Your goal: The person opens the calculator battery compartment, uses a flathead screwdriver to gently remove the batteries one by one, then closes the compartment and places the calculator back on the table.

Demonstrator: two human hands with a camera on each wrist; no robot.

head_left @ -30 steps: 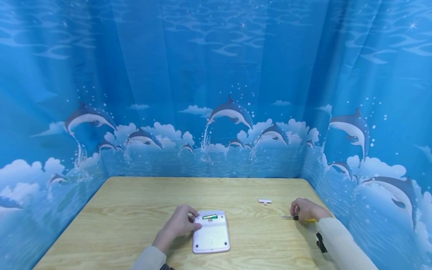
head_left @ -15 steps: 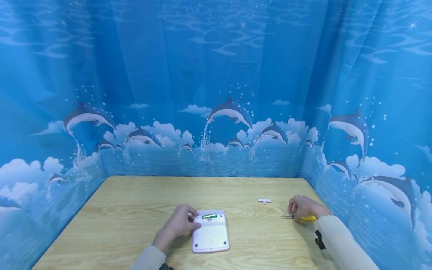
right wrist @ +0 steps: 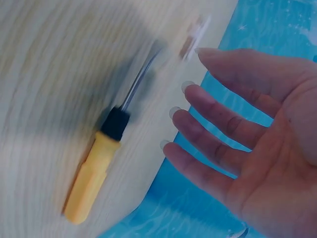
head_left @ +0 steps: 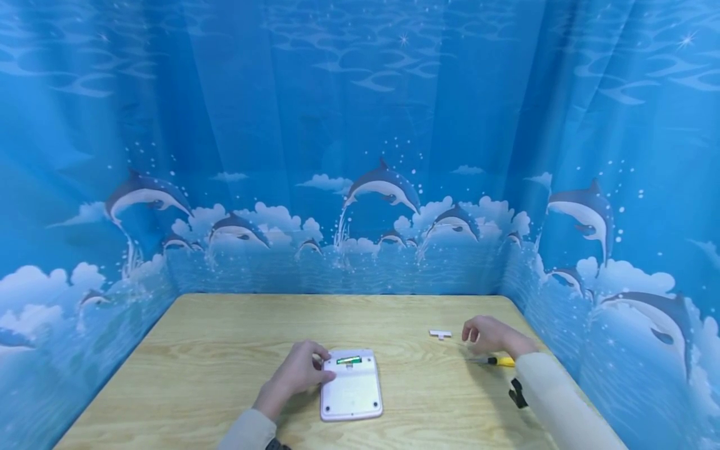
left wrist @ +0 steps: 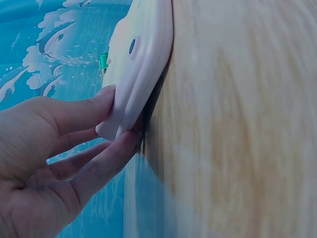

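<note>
Blue curtains [head_left: 360, 94] printed with leaping dolphins surround a pale wood-grain table [head_left: 253, 325]. At left, a person's left hand [head_left: 300, 370] pinches the left edge of a flat white device [head_left: 352, 395] lying near the middle of the tabletop, thumb on its upper face and fingers at the underside. A green battery [head_left: 349, 360] shows in a slot at the device's far end. Farther right lies a small white T-shaped piece [head_left: 440, 334]. Next, a yellow-handled screwdriver [right wrist: 91, 173] rests on the wood; the right hand [head_left: 490, 334] hovers just beside it, fingers loosely spread, its grip wide.
</note>
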